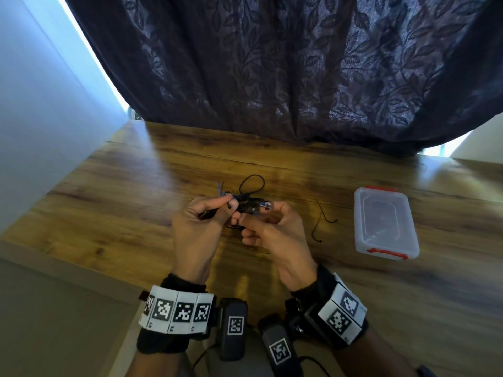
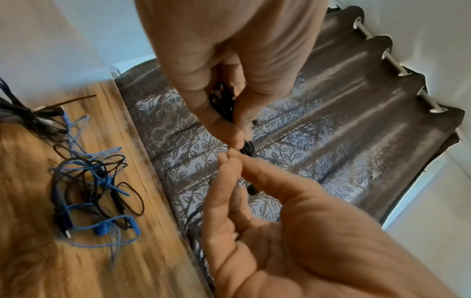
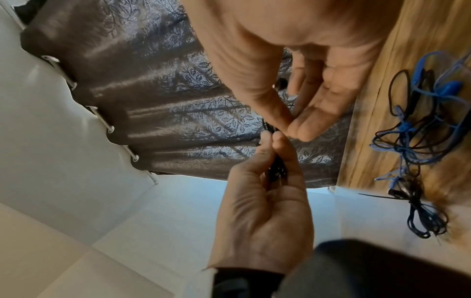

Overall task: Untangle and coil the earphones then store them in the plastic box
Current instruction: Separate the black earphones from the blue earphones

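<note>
My left hand (image 1: 230, 206) (image 2: 239, 131) (image 3: 272, 139) grips a small coil of black earphone cord (image 2: 221, 98) (image 3: 276, 171) (image 1: 206, 214) between thumb and fingers, raised off the table. My right hand (image 1: 241, 221) (image 2: 230, 159) (image 3: 288, 129) meets it fingertip to fingertip and pinches the cord's loose end. A black earbud (image 2: 252, 189) (image 3: 281, 81) hangs behind the right hand's fingers. A tangle of blue and black earphones (image 1: 246, 197) (image 2: 97, 191) (image 3: 420, 131) lies on the table beyond both hands. The clear plastic box (image 1: 383, 224) with red latches sits to the right, lid on.
The wooden table (image 1: 136, 186) ends at a dark leaf-patterned curtain (image 1: 272, 77). A second black cord bundle with a thin tie (image 2: 33, 117) (image 3: 420, 217) lies by the tangle. A loose black string (image 1: 324, 219) lies between my hands and the box.
</note>
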A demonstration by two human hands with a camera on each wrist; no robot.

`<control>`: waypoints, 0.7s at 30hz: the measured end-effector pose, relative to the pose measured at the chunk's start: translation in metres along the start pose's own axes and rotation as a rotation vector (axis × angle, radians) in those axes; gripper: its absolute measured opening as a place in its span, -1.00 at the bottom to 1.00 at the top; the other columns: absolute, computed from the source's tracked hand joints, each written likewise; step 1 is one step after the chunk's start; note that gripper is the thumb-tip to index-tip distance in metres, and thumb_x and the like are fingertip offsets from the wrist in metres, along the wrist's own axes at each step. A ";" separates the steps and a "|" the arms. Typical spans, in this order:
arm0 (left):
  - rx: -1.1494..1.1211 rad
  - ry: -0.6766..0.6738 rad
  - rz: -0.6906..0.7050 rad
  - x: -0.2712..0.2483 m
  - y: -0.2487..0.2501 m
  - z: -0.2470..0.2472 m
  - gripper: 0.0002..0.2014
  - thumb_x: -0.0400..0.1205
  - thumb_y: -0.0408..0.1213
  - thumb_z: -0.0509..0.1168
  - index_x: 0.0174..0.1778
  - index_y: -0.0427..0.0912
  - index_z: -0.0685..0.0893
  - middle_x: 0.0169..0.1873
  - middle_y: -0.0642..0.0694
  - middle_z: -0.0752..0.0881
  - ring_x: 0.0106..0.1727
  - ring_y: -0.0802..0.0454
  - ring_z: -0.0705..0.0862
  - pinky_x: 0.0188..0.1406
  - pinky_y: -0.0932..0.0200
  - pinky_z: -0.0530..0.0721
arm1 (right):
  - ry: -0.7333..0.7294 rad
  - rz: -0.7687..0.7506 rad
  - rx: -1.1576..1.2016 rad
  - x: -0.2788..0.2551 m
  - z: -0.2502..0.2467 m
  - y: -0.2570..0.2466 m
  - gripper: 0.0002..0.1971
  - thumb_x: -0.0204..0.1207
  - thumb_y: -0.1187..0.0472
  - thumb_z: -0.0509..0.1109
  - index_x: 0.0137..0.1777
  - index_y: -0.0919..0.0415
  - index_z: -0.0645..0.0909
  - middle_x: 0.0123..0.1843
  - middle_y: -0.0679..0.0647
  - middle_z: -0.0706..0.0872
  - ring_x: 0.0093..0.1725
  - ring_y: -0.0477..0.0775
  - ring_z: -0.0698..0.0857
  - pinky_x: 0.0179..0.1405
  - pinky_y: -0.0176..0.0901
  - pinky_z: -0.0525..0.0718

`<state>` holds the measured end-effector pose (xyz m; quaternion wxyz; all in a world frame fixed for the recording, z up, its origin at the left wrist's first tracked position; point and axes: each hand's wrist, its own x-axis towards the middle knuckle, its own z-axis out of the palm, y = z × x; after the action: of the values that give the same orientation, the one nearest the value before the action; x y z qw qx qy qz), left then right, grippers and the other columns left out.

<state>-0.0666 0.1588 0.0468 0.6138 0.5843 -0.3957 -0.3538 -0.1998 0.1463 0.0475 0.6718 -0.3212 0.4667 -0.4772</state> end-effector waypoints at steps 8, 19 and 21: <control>0.165 0.042 0.152 0.002 -0.008 0.000 -0.82 0.49 -0.35 0.58 -0.12 0.05 0.86 -0.07 -0.03 0.83 0.01 -0.10 0.81 0.08 -0.28 0.78 | 0.036 -0.077 -0.043 -0.017 0.007 -0.002 -0.50 0.43 0.39 0.63 0.12 0.15 0.35 -0.34 0.10 0.78 -0.36 0.03 0.80 -0.25 -0.02 0.86; 0.149 -0.046 0.127 -0.005 0.000 0.001 -0.82 0.51 -0.45 0.51 -0.03 -0.14 0.87 -0.07 -0.05 0.87 0.04 -0.04 0.83 0.12 -0.24 0.78 | 0.066 -0.847 -0.556 -0.015 0.004 0.002 -0.61 0.51 0.32 0.59 0.13 -0.01 0.47 -0.05 -0.05 0.75 -0.04 -0.13 0.77 -0.08 -0.39 0.73; 0.120 -0.062 0.127 -0.007 0.002 0.002 -0.82 0.53 -0.48 0.49 -0.01 -0.18 0.86 -0.07 -0.08 0.87 0.03 -0.05 0.83 0.11 -0.22 0.79 | 0.081 -0.880 -0.544 -0.012 0.005 0.002 -0.71 0.51 0.34 0.58 0.09 0.06 0.58 -0.04 -0.03 0.75 -0.04 -0.11 0.76 -0.11 -0.38 0.72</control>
<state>-0.0715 0.1645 0.0481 0.5861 0.5826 -0.4714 -0.3079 -0.1959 0.1583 0.0511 0.2813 -0.6314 0.4204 -0.5878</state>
